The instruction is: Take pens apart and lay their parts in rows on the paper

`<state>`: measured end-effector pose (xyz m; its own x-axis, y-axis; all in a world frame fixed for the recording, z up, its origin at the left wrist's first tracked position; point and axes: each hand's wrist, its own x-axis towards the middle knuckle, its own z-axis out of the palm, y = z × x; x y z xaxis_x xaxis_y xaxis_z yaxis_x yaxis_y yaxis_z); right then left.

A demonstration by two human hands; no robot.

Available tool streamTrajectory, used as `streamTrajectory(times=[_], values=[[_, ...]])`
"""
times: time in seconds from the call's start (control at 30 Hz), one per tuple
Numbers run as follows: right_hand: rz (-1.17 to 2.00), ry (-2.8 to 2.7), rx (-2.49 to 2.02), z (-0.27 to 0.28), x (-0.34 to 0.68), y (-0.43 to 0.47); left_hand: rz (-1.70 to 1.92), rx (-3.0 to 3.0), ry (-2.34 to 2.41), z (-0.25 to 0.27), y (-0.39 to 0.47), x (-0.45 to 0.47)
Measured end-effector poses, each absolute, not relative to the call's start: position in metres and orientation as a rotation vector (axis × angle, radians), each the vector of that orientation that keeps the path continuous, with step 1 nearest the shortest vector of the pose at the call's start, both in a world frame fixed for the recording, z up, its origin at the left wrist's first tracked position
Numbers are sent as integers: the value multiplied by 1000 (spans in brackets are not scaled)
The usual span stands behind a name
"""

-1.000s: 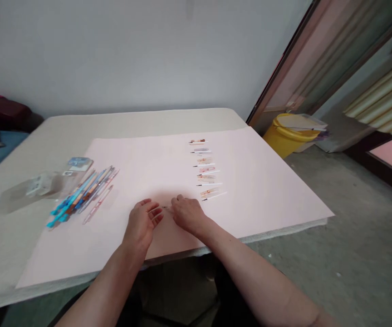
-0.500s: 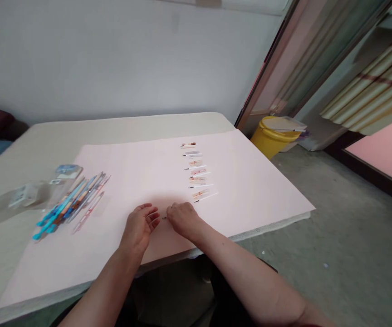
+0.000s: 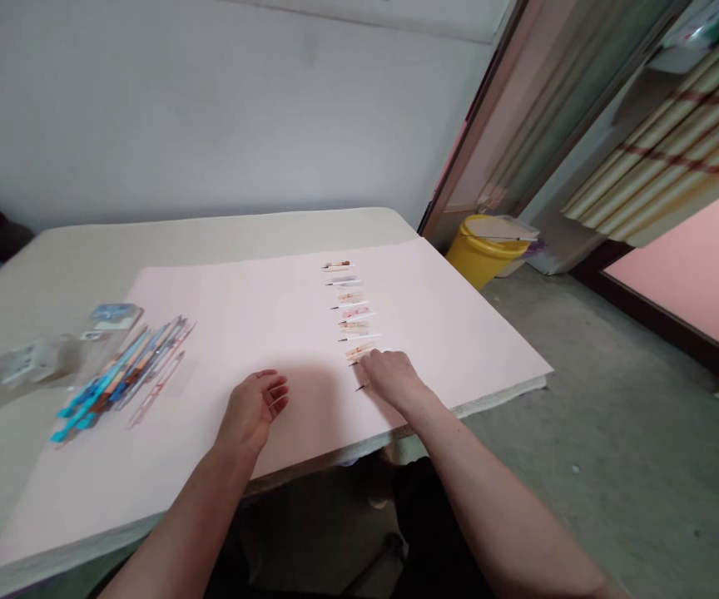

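My right hand (image 3: pixel 390 374) is closed at the near end of the row, palm down just above the pink sheet. A thin pen refill (image 3: pixel 360 387) pokes out to its left with the dark tip showing; the rest of it is hidden under the fingers. Beyond the hand runs a column of white pen refills (image 3: pixel 359 339) with dark tips, lying beside short printed pen barrel pieces (image 3: pixel 354 313). My left hand (image 3: pixel 258 401) rests near the sheet's front, fingers loosely curled and apart, with nothing in it.
At the left lies a bundle of pens (image 3: pixel 126 370), blue, brown and pink. Behind it are a small blue-and-white pack (image 3: pixel 115 314) and a clear plastic bag (image 3: pixel 35 366). The pink sheet (image 3: pixel 228 308) covers the table. A yellow bucket (image 3: pixel 481 254) stands on the floor at right.
My right hand has moved right, away from my left hand, carrying the refill to the near end of the column. My left hand has hardly moved. The view has shifted slightly.
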<state>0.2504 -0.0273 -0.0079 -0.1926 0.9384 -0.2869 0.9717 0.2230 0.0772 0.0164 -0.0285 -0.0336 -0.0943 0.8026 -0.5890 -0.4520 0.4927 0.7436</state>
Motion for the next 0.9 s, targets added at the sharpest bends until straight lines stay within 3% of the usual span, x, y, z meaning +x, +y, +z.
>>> streamTrajectory(times=[0.5, 0.9], values=[[-235, 2215, 1815, 3, 273, -42, 1088, 356, 1254, -31, -27, 10], [-305, 2309, 1760, 9, 269, -42, 764, 737, 1237, -29, -45, 38]])
